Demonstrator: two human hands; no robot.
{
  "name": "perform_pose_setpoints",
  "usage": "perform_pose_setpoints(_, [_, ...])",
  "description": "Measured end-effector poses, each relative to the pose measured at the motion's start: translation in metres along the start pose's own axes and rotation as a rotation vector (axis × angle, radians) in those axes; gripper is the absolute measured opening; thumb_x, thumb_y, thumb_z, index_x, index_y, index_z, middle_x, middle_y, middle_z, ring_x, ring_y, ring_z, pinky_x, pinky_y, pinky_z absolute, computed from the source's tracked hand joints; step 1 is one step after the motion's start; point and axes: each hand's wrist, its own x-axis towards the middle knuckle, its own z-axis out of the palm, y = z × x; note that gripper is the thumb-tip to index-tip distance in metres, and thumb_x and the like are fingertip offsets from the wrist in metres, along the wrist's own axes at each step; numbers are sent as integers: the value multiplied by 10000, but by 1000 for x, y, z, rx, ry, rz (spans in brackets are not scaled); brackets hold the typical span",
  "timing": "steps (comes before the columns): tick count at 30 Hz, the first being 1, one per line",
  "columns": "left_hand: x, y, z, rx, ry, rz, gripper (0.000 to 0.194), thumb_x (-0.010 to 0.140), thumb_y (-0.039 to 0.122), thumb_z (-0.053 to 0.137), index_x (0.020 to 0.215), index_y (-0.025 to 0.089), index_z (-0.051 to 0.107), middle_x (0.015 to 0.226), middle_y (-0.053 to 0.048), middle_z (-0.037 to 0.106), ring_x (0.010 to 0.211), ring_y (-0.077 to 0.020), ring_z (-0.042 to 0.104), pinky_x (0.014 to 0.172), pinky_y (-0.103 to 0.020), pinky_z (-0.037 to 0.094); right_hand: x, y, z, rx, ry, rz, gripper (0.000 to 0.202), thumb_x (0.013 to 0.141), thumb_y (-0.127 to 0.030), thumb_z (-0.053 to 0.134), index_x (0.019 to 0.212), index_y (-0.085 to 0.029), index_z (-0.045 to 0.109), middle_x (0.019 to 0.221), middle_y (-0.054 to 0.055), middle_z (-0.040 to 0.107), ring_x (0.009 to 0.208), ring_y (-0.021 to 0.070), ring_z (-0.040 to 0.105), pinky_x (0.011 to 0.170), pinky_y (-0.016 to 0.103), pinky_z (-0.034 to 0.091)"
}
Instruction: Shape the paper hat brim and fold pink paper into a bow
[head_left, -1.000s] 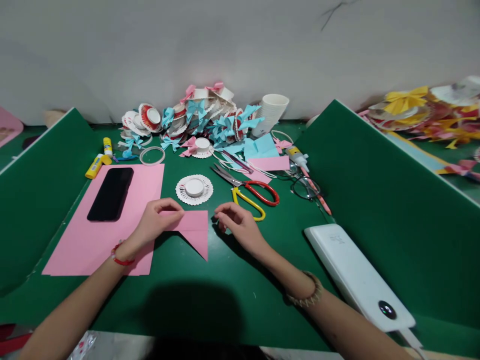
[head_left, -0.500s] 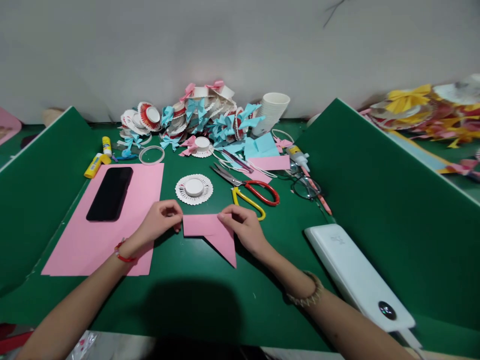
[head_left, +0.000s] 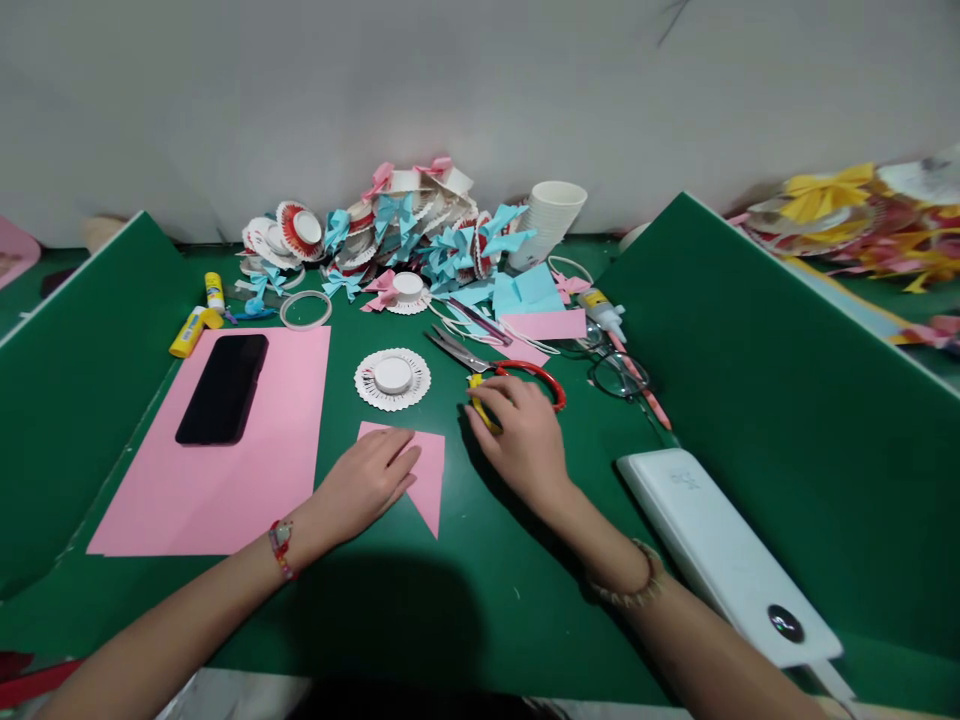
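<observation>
My left hand [head_left: 367,482] lies flat over the left part of a folded pink paper [head_left: 429,470], its fingers stretched out and slightly apart. The paper's pointed corner faces down toward me. Over the yellow handle of the scissors [head_left: 457,350] hovers or rests my right hand [head_left: 525,440], fingers bent and apart; whether it touches the handle I cannot tell. The blades point up and left, and the red handle shows behind the hand. A white scalloped paper disc [head_left: 393,376] with a raised centre sits just beyond the pink paper.
At left, a black phone [head_left: 222,388] lies on pink sheets [head_left: 285,480] near glue sticks [head_left: 187,332]. Paper bows and discs pile at the back beside stacked cups [head_left: 551,220]. Glasses [head_left: 619,374] and a white power bank [head_left: 727,550] lie at right, inside green partitions [head_left: 810,400].
My left hand has moved right, from the paper's edge onto its top. My right hand has let go of the paper and moved up and right to the scissors. The paper has shifted slightly left.
</observation>
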Motion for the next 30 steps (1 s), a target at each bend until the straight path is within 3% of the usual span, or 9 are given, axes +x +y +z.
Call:
perform_pose_setpoints(3, [-2, -9, 1, 40, 1, 4, 177, 877, 154, 461, 990, 73, 571, 1098, -167, 616, 1008, -239, 597, 839, -361, 530, 4, 8, -2, -229, -47, 158, 380, 808, -303, 551, 1144, -127, 575, 1163, 194, 555, 1000, 341, 529, 783, 465, 433])
perform_pose_setpoints(6, [-3, -14, 2, 92, 17, 44, 172, 870, 110, 456, 995, 66, 565, 1083, -161, 628, 988, -232, 607, 828, -354, 536, 6, 14, -2, -236, -152, 245, 402, 831, -304, 499, 1190, -127, 532, 1138, 188, 571, 1004, 342, 537, 784, 467, 437])
perform_pose_setpoints(9, [-2, -14, 1, 140, 38, 99, 175, 854, 60, 444, 978, 53, 568, 1057, -163, 643, 951, -229, 622, 822, -347, 541, 8, 19, -4, -200, -210, 233, 411, 793, -180, 480, 1198, -117, 507, 1083, 178, 590, 982, 320, 547, 780, 425, 443])
perform_pose_setpoints(12, [-1, -12, 0, 170, 74, 137, 194, 851, 32, 412, 965, 44, 567, 1018, -168, 655, 912, -224, 634, 797, -339, 548, 11, 23, -4, -133, -191, 243, 448, 701, -128, 517, 1148, -95, 507, 1037, 187, 587, 957, 307, 550, 772, 388, 449])
perform_pose_setpoints(17, [-1, -13, 3, 145, 125, 140, 190, 848, 36, 421, 978, 55, 557, 985, -158, 659, 895, -212, 630, 765, -337, 548, 13, 29, -3, -89, -42, 259, 406, 621, -119, 531, 1026, -135, 503, 931, 149, 589, 880, 291, 554, 716, 380, 456])
perform_pose_setpoints(23, [-2, -14, 6, 108, 126, 97, 138, 854, 91, 459, 936, 84, 569, 1008, -134, 655, 902, -208, 616, 774, -348, 534, 26, 41, -15, 42, 130, 206, 454, 624, -208, 624, 1057, -149, 501, 973, 127, 581, 873, 258, 553, 752, 379, 457])
perform_pose_setpoints(26, [-3, -14, 5, 110, 123, 83, 136, 862, 112, 456, 924, 93, 575, 1010, -128, 655, 896, -211, 613, 769, -358, 531, 46, 38, -21, 156, 45, 163, 398, 621, -253, 674, 986, -128, 576, 885, 104, 637, 742, 219, 577, 693, 342, 461])
perform_pose_setpoints(30, [-4, -15, 3, 81, 91, 80, 147, 880, 168, 455, 935, 95, 571, 1026, -132, 646, 922, -212, 608, 797, -367, 523, 82, 30, -19, 137, -48, 76, 273, 650, -211, 660, 903, -109, 662, 792, 86, 668, 690, 203, 576, 650, 307, 427])
